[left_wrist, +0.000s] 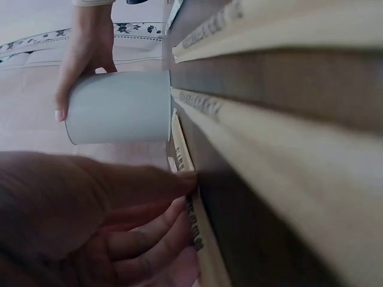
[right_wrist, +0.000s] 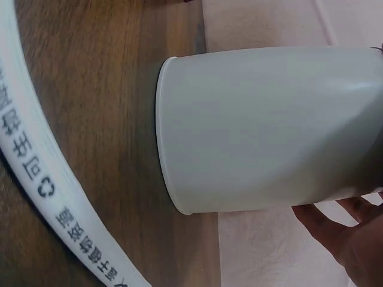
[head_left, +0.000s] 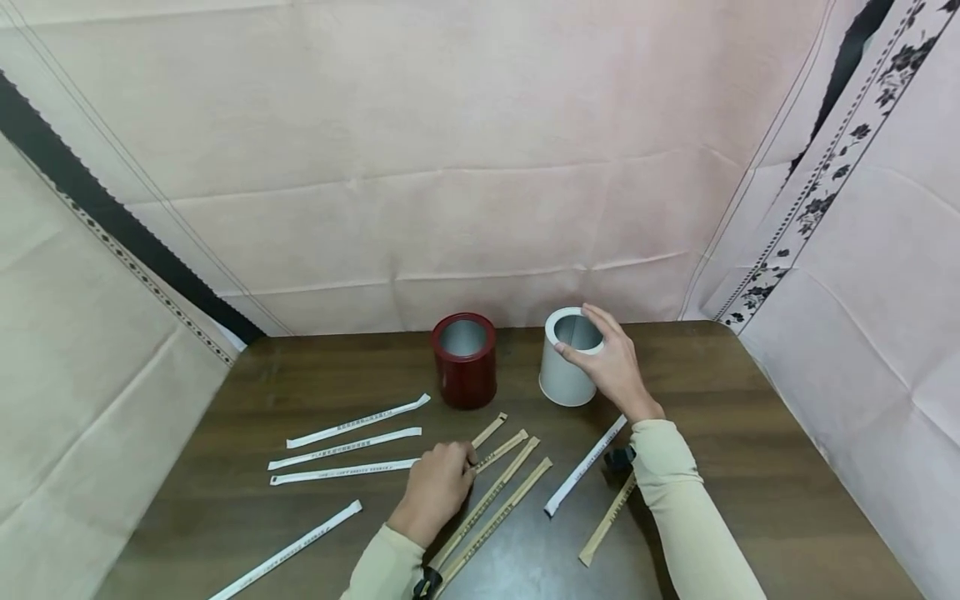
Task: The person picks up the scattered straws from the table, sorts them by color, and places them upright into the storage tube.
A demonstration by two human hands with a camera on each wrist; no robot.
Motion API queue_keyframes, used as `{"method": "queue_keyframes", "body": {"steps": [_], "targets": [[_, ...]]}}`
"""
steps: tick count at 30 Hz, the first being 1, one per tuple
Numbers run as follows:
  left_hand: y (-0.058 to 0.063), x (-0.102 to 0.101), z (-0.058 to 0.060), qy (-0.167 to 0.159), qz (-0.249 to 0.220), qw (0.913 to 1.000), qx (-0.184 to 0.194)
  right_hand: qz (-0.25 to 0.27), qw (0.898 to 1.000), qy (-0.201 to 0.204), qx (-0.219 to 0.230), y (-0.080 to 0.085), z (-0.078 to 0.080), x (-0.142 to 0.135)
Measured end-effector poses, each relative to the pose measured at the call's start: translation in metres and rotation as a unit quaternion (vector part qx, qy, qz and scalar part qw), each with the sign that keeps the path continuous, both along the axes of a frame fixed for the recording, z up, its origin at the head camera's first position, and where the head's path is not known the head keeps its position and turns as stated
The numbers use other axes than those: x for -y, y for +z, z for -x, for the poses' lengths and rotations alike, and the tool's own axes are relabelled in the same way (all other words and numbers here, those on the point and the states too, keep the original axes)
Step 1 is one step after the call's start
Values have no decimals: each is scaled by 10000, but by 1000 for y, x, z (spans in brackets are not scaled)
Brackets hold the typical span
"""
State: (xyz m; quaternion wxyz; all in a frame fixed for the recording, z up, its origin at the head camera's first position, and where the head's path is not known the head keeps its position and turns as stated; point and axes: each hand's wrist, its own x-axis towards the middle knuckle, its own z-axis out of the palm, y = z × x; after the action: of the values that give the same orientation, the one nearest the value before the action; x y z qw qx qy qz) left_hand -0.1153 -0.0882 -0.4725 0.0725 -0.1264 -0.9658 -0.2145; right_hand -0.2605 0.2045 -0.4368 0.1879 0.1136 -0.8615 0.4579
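Observation:
My right hand (head_left: 611, 367) grips the white canister (head_left: 562, 379) at its open top, thumb on the near rim and fingers at the far side. The canister stands upright on the table. Lower left, my left hand (head_left: 438, 487) pinches a thin brown paper-wrapped straw (left_wrist: 206, 251) between thumb and fingers, low at the tabletop. More brown wrapped straws (head_left: 491, 521) lie just right of that hand. A white wrapped straw (head_left: 345, 472) ends beside its knuckles, partly hidden there. In the right wrist view, fingertips touch the canister's side near the top.
A dark red canister (head_left: 467, 375) stands left of the white one. Several white wrapped straws (head_left: 358, 423) lie at the left. One white straw (head_left: 585, 467) and one brown straw (head_left: 606, 523) lie by the right forearm. Pale cloth (head_left: 450, 167) hangs behind the table.

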Motion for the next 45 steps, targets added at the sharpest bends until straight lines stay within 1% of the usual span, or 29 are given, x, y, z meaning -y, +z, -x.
{"method": "queue_keyframes", "body": {"steps": [2,3,4,6,9,11,13,14,18,22,24,26,28,32,35,37,39,41,43,45], "targets": [[0,-1,1,-316,161,9993,-155,11,10000,-26,19,0,-1,-2],[0,-1,1,-446,223,9986,-164,16,10000,-29,22,0,-1,-2],[0,-1,2,-542,253,9981,-133,19,10000,-19,13,0,-1,-2],[1,-1,3,-629,215,9978,82,33,10000,0,-31,1,0,-1],[7,0,5,-645,-203,9959,604,70,9999,-17,-112,2,1,0],[14,0,7,-612,-573,9930,832,69,9999,-40,-110,2,2,1],[23,0,9,-586,-945,9898,892,83,9999,-42,-74,3,2,2],[28,-1,11,-582,-1100,9885,863,83,9999,-45,-58,4,2,2],[51,-6,21,-544,-1706,9824,536,65,9999,-13,-80,8,6,3],[73,-13,27,-447,-2353,9706,226,99,9997,167,-139,10,8,3],[84,-18,31,-464,-2570,9653,-29,114,9995,282,-81,8,7,3],[95,-24,37,-536,-2798,9582,-275,133,9993,355,-24,5,5,2],[107,-32,46,-634,-3034,9490,-577,158,9989,433,16,3,2,1],[139,-46,63,-722,-3382,9313,-1140,250,9980,574,-4,2,-2,1],[163,-55,74,-737,-3572,9203,-1415,276,9978,610,-22,2,-2,1],[174,-62,81,-788,-3681,9133,-1555,279,9977,611,-25,2,-3,0],[181,-69,89,-872,-3773,9068,-1665,249,9980,584,-26,2,-3,-3],[184,-77,98,-973,-3784,9033,-1773,248,9981,563,-8,1,-4,-6],[182,-85,106,-1022,-3730,9040,-1824,237,9982,548,34,0,-5,-8],[176,-92,113,-1021,-3645,9084,-1776,229,9982,554,79,-2,-5,-9]]}}
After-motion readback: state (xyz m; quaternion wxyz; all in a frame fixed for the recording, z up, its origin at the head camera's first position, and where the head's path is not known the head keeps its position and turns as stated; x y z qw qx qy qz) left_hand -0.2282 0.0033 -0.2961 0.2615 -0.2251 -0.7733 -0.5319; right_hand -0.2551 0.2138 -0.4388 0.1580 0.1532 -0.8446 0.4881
